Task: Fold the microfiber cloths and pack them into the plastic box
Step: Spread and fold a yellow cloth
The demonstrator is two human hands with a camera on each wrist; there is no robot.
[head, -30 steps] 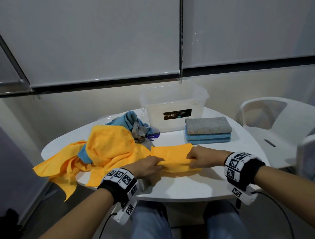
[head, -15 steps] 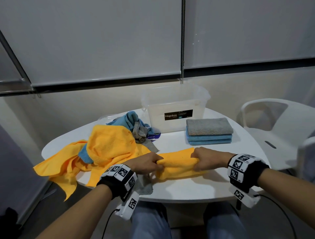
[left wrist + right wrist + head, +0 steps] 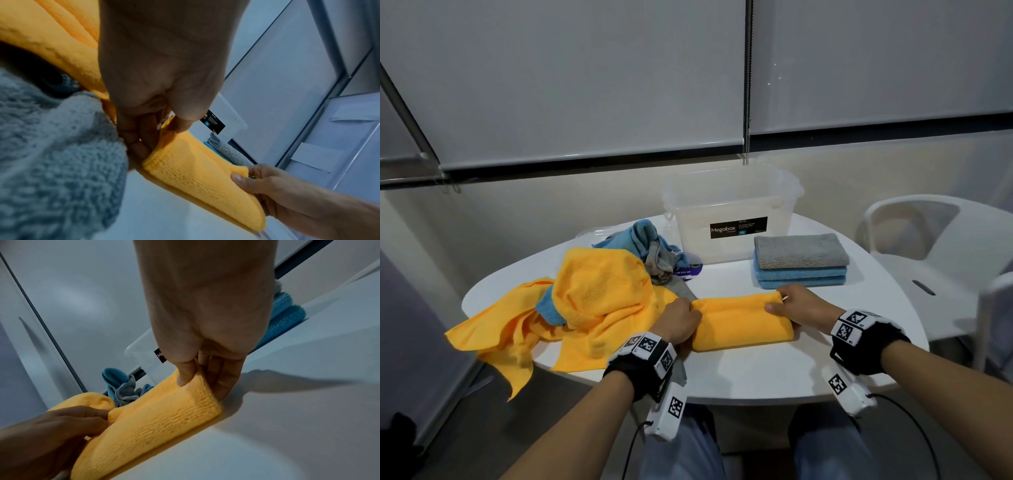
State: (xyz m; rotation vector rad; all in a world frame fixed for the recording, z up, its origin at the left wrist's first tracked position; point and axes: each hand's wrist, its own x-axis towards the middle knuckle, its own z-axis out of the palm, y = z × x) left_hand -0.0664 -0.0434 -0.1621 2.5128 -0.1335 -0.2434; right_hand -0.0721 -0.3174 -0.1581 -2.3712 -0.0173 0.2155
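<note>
A folded yellow cloth [image 3: 743,322] lies on the white table [image 3: 756,373] in front of me. My left hand [image 3: 681,322] pinches its left end between thumb and fingers [image 3: 144,129]. My right hand [image 3: 796,305] pinches its right end, thumb on top [image 3: 185,374]. The clear plastic box [image 3: 729,219] with a black label stands at the back of the table, with nothing seen inside. A stack of folded cloths [image 3: 801,262], grey on top of two blue, sits right of the box.
A heap of unfolded yellow cloths [image 3: 585,308] drapes over the table's left edge, with blue and grey cloths [image 3: 650,246] behind it. A grey cloth [image 3: 51,162] lies under my left wrist. A white chair [image 3: 935,246] stands to the right.
The yellow cloth, flat and wider a second ago, has been folded over toward the far side into a narrower, thicker bundle. Both hands moved away from me with its ends.
</note>
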